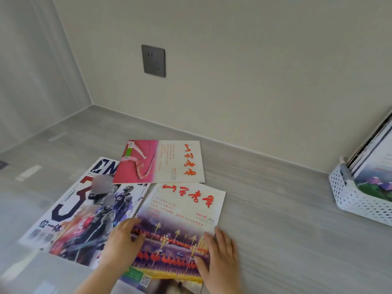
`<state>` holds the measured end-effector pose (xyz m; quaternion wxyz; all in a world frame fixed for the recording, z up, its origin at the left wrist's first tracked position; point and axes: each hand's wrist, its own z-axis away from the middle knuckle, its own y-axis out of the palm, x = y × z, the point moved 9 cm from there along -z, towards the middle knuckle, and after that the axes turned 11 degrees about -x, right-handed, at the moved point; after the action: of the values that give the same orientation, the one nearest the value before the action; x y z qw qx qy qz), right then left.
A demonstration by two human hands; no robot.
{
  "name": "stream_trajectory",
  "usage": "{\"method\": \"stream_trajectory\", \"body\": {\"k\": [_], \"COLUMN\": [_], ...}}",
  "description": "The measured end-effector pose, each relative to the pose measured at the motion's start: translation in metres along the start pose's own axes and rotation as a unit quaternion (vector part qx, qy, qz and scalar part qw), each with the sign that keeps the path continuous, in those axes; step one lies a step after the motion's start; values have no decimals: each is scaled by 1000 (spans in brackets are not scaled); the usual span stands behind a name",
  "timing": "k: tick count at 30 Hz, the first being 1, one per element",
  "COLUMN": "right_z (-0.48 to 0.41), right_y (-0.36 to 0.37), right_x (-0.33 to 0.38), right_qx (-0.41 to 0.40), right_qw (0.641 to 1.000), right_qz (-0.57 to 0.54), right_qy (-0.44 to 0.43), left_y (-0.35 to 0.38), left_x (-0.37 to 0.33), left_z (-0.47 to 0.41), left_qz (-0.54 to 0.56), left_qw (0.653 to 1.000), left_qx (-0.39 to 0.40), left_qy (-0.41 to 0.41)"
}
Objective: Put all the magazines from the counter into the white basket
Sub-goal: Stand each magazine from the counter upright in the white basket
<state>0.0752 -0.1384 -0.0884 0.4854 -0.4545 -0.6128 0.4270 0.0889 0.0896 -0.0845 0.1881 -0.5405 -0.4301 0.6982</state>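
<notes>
Head view: three magazines lie flat on the grey counter [275,209], all well left of the white basket [356,200]. Nearest magazine [182,211]: red brush-script title, "2025 10" readable, night street photo with red lanterns, QR code at the bottom corner. Behind it, just touching, the pink magazine [165,162]: same red script turned sideways, barcode on a green label. To the left, the basketball magazine [84,219]: players on the cover, "位一体" readable, its top corner under the pink one. Left hand [123,242] rests on the nearest magazine's left edge, right hand [220,257] on its right edge with the thumb on the cover; fingers relaxed, no clear grip. The perforated basket at far right holds upright magazines [373,158]; their text is unreadable. Grey wall socket [153,60] above.
</notes>
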Motion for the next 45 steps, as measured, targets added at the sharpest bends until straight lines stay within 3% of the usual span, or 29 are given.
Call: {"method": "stream_trajectory", "body": {"k": [4, 10, 14, 20, 24, 30, 34, 38, 43, 45], "right_z": [1, 4, 4, 2, 5, 8, 11, 15, 12, 11], "right_y": [10, 15, 30, 31, 22, 8, -2, -13, -38, -54], "right_x": [-2, -3, -10, -15, -23, -60, -77, -97, -139, -161], "right_qx": [50, 84, 83, 93, 59, 38, 23, -20, -60, -69], "right_qw": [998, 995, 995, 991, 988, 973, 956, 906, 749, 718], "right_qz": [30, 43, -53, -81, -102, -123, -176, -298, -512, -541], "right_qy": [17, 22, 30, 54, 102, 194, 233, 301, 416, 432], "left_y": [14, 30, 37, 34, 40, 64, 67, 55, 34, 29], "left_x": [-7, -19, -28, -16, -21, -51, -77, -114, -168, -189], "left_z": [-5, -22, -42, -62, -60, -36, -22, -11, 9, 14], "left_qz": [-108, -139, -119, -81, 11, 45, 82, 158, 245, 260], "left_qw": [993, 986, 990, 992, 985, 970, 971, 964, 941, 938], "left_qx": [28, 49, 65, 87, 135, 230, 223, 202, 196, 183], "left_qy": [42, 74, 46, -38, -103, -58, -8, 67, 125, 136]}}
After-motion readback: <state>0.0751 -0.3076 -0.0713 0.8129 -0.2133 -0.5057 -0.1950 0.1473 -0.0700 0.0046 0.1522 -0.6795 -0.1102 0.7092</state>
